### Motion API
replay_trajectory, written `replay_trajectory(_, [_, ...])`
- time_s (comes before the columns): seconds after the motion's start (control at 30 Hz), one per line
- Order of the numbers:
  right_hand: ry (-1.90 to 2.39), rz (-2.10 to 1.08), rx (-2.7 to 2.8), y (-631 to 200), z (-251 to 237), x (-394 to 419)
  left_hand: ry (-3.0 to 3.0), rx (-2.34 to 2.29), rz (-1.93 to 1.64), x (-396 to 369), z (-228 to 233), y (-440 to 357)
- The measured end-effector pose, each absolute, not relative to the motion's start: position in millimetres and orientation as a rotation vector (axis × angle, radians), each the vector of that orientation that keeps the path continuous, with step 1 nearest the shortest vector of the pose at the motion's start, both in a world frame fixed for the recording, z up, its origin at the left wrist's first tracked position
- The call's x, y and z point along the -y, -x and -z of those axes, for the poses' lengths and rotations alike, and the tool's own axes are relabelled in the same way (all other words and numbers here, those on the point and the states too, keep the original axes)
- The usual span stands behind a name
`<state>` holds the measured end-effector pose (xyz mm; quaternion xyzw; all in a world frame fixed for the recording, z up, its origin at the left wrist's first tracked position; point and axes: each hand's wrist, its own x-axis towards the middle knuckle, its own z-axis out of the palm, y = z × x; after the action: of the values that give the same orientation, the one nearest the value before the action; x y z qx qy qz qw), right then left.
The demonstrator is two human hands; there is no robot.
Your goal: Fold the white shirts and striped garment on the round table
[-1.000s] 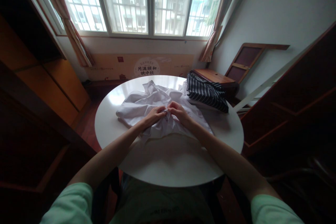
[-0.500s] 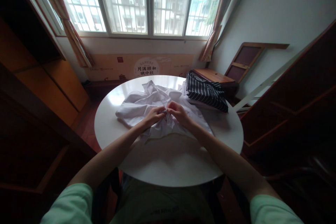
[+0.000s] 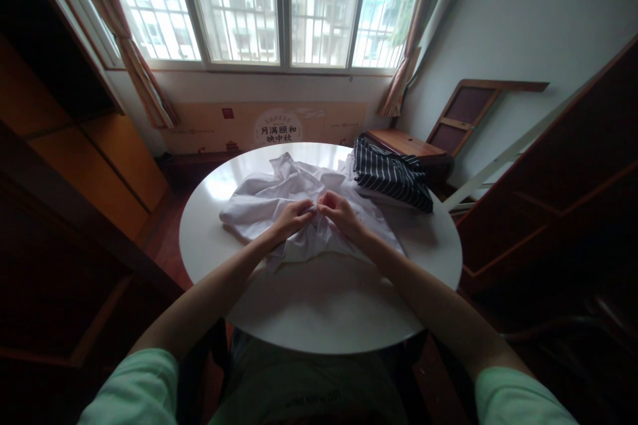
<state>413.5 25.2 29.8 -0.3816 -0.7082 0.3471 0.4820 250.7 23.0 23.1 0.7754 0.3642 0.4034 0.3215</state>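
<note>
Crumpled white cotton garment point(image 3: 279, 202) at the middle of the round white table point(image 3: 319, 305), pinched at one small spot by left hand point(image 3: 292, 218) and right hand point(image 3: 339, 211), fingertips meeting. Bare tabletop towards the near edge. Folded dark striped cloth point(image 3: 393, 179) by the far right rim. Behind, beige banner point(image 3: 276, 126) reading "月满颐和 映中秋".

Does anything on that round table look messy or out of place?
Nothing is spilled or damaged. The white garment lies crumpled and bunched on the table, with the left hand and right hand pinching it at the middle. The striped garment hangs partly over the far right edge.
</note>
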Motion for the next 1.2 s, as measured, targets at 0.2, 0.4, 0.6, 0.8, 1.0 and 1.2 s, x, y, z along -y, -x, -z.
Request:
replay_trajectory(0.2, [1.12,-0.409,1.609,-421.6,-37.3,-27.1,-1.813,-0.955,-1.37,-25.9,-36.4,-246.0])
replay_trajectory(0.4, [1.053,-0.107,1.742,-417.6,-47.0,-10.4,-1.727,-1.107,-1.597,-37.1,-37.7,-238.2])
replay_trajectory(0.6, [0.953,0.018,2.271,-405.0,-59.5,20.4,-1.535,-1.201,-1.699,-50.4,-34.7,-227.9])
replay_trajectory(0.8, [1.258,-0.099,2.578,-424.8,-58.5,6.3,-1.192,-1.152,-1.86,-55.1,-41.6,-213.5])
replay_trajectory(1.0, [1.303,-0.551,2.233,-443.9,-44.0,-34.8,-1.341,-1.193,-1.959,-53.5,-46.7,-204.3])
replay_trajectory(1.2, [1.045,-1.091,1.544,-461.3,-58.8,-41.9,-1.709,-1.133,-2.323,-29.5,-60.9,-207.0])
